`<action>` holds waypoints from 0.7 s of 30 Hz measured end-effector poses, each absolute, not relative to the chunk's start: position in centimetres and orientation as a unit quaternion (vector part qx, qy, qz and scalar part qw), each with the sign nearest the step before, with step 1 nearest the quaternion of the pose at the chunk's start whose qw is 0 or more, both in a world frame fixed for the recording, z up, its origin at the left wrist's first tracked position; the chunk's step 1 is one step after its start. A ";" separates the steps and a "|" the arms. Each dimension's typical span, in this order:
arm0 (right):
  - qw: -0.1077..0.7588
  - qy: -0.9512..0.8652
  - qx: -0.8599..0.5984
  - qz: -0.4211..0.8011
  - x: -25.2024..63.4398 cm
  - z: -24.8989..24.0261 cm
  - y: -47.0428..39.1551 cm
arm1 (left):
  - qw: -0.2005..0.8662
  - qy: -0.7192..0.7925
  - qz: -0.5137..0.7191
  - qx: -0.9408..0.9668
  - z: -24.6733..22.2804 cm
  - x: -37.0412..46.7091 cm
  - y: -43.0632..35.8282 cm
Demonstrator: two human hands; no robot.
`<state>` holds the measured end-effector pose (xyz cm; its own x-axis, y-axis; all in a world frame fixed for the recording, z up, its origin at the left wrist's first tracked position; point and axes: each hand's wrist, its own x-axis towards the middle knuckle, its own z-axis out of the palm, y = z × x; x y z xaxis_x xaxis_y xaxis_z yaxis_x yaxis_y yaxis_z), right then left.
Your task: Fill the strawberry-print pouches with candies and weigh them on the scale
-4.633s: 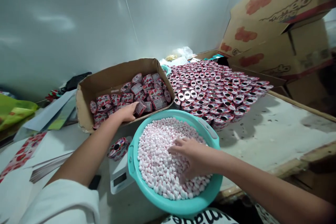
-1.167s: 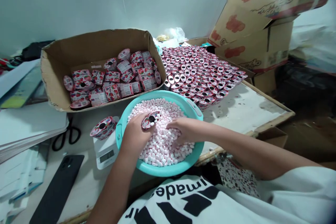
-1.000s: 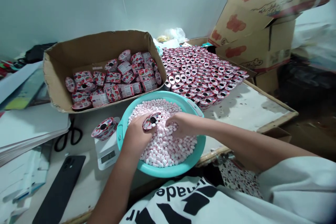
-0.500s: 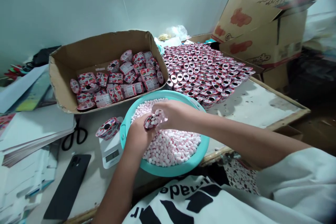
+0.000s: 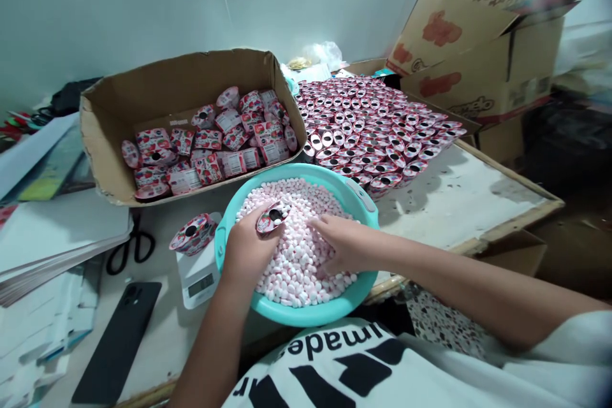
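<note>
Brown cardboard box (image 5: 162,80), upper left: jumbled red-and-white printed packs (image 5: 208,169). Upright dark-holed packs (image 5: 373,127), upper right; contents unclear. Turquoise plastic basin (image 5: 306,315), centre: plenty of pale-pink pellets (image 5: 291,268). Right hand (image 5: 347,245) among them, fingers apart. Left hand (image 5: 246,245) clamped on small oval pack (image 5: 270,220) over basin; pellets at hole, apparently part-filled.

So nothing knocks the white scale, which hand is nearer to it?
Left. The left hand grips a printed packet over the left side of the bowl, near the scale; the right hand is at the pale pieces, farther right.
</note>
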<state>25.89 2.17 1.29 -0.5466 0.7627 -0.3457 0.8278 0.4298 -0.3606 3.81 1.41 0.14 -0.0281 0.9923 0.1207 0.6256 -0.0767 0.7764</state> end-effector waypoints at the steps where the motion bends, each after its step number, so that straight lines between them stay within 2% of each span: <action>1: 0.057 0.836 0.484 -0.254 25.9 1.2 2.0 | 0.263 0.624 0.348 0.648 0.2 3.8 1.4; 8: 0.015 0.801 0.516 -0.303 24.9 2.7 2.4 | 0.276 0.615 0.335 0.658 0.2 3.7 1.7; 14: -0.139 0.825 0.478 -0.266 23.0 6.7 5.1 | 0.274 0.589 0.335 0.682 -0.5 3.2 1.7; 21: -0.142 0.837 0.473 -0.238 21.6 7.4 4.5 | 0.274 0.579 0.307 0.704 -0.1 3.2 1.2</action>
<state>21.61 4.51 7.44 -0.5132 0.8582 0.0128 0.7235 0.4405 -0.5315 3.24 1.22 -0.14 0.1420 0.9832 0.1151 0.6471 -0.1802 0.7408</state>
